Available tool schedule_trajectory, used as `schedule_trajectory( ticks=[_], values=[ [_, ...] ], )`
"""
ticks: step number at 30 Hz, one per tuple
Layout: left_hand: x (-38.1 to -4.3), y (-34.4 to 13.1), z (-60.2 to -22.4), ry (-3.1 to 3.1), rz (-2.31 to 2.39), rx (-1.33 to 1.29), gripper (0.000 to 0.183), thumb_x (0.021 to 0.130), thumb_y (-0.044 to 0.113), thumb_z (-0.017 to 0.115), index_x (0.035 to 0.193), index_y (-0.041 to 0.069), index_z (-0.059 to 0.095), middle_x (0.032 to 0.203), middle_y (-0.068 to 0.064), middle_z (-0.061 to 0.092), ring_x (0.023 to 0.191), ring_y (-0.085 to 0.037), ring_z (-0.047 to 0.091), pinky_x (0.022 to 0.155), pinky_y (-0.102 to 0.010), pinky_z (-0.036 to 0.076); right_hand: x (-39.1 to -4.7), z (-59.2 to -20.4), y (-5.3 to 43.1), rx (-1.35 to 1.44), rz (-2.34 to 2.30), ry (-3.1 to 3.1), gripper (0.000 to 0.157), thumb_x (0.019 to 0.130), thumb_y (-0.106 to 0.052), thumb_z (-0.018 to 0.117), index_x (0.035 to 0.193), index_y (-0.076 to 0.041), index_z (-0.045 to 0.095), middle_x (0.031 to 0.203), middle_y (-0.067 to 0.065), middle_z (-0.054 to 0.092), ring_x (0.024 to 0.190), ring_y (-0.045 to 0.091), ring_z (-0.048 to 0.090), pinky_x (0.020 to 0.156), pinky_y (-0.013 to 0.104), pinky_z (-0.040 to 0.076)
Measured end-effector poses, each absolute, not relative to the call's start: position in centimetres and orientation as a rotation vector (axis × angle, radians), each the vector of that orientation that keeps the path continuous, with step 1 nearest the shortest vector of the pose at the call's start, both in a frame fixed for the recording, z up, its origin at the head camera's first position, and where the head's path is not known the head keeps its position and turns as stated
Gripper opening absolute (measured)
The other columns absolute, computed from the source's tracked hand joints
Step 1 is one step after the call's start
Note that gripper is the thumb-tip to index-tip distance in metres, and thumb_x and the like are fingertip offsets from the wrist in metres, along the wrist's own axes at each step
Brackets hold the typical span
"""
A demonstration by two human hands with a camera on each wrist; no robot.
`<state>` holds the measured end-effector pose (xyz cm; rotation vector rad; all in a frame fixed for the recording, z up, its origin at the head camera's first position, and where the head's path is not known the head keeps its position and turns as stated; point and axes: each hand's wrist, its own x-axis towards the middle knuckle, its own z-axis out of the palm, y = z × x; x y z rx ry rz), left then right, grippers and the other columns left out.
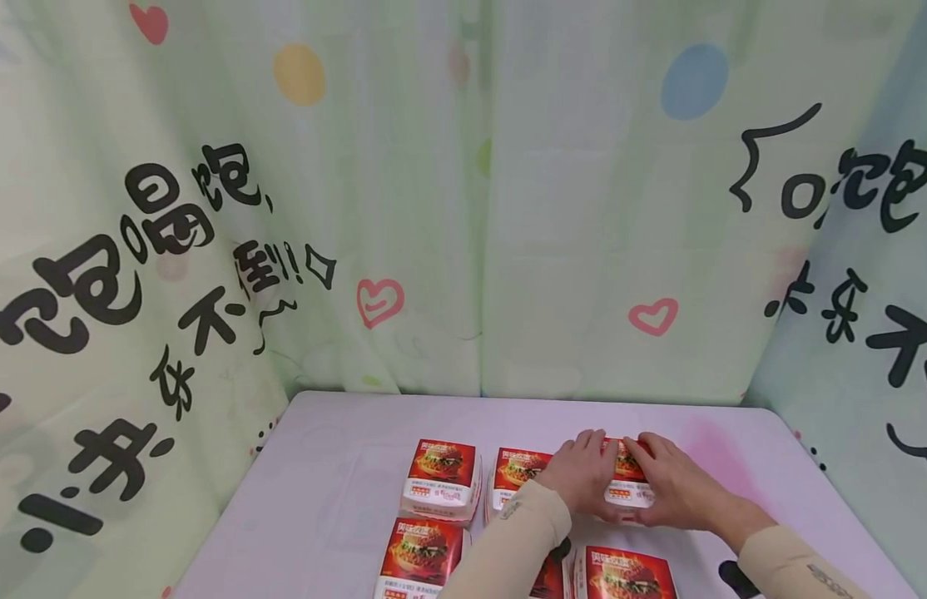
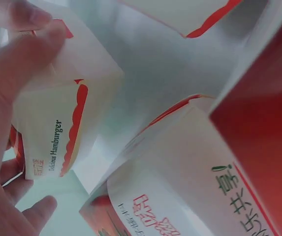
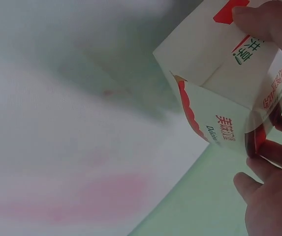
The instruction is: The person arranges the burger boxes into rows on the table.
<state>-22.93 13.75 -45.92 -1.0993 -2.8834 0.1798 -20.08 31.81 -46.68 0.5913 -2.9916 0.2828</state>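
Note:
A paper hamburger box [image 1: 628, 492] with a red burger picture on its lid is at the back right of the group on the table. My left hand [image 1: 579, 476] holds its left side and my right hand [image 1: 681, 484] holds its right side. In the left wrist view, the thumb lies on the box's white near wall [image 2: 77, 54] and other fingers reach round the far edge. The right wrist view shows the box [image 3: 214, 93] pinched between thumb and fingers, its printed side facing the camera. Close to my left hand stands another hamburger box [image 1: 518, 467].
More matching boxes stand in rows: one at back left [image 1: 439, 478], one at front left [image 1: 422, 556], one at front right [image 1: 630, 574] and one partly hidden by the left sleeve [image 1: 549, 578]. A printed curtain [image 1: 568, 208] surrounds the pale table [image 1: 321, 499].

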Motion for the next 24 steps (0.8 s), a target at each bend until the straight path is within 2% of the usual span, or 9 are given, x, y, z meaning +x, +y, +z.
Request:
schedule_trajectory(
  ticks=[6,9,14,24],
  values=[
    [-22.9,13.3,-46.1,-2.902,0.209,-1.12,0.092,0.071,0.074,0.07,0.145,0.028,0.04,0.143,0.01,0.048,0.132,-0.007,0.046,0.111,-0.024,0.042,-19.8,-46.8,31.5,0.604,0.355,-3.036,0.098,0.06,-0.046,0.091,0.137,0.001,0.052,0.128,0.019,0.051,0.113,0.034,0.055,0.095,0.055,0.053],
    [-22.9,13.1,-46.3,-2.924,0.208,-1.153,0.092,0.071,0.075,0.07,0.144,0.028,0.041,0.144,0.01,0.048,0.134,-0.006,0.046,0.112,-0.024,0.04,-19.6,-46.9,31.4,0.586,0.409,-3.088,0.099,0.061,-0.049,0.089,0.138,0.0,0.051,0.129,0.017,0.05,0.113,0.031,0.054,0.094,0.054,0.054],
    [-23.0,12.6,-46.4,-2.956,0.197,-1.21,0.093,0.072,0.076,0.068,0.146,0.026,0.041,0.146,0.01,0.047,0.137,-0.005,0.043,0.115,-0.023,0.036,-19.6,-46.9,31.4,0.583,0.503,-3.165,0.101,0.065,-0.054,0.087,0.141,-0.001,0.048,0.133,0.019,0.048,0.115,0.031,0.051,0.094,0.056,0.053],
    [-23.0,11.7,-46.0,-3.023,0.07,-1.288,0.081,0.075,0.071,0.069,0.141,0.03,0.045,0.146,0.012,0.045,0.137,-0.003,0.041,0.118,-0.024,0.032,-19.3,-47.2,31.8,0.549,0.6,-3.237,0.099,0.067,-0.054,0.083,0.144,-0.004,0.045,0.138,0.018,0.044,0.119,0.032,0.046,0.092,0.056,0.053]
  ],
)
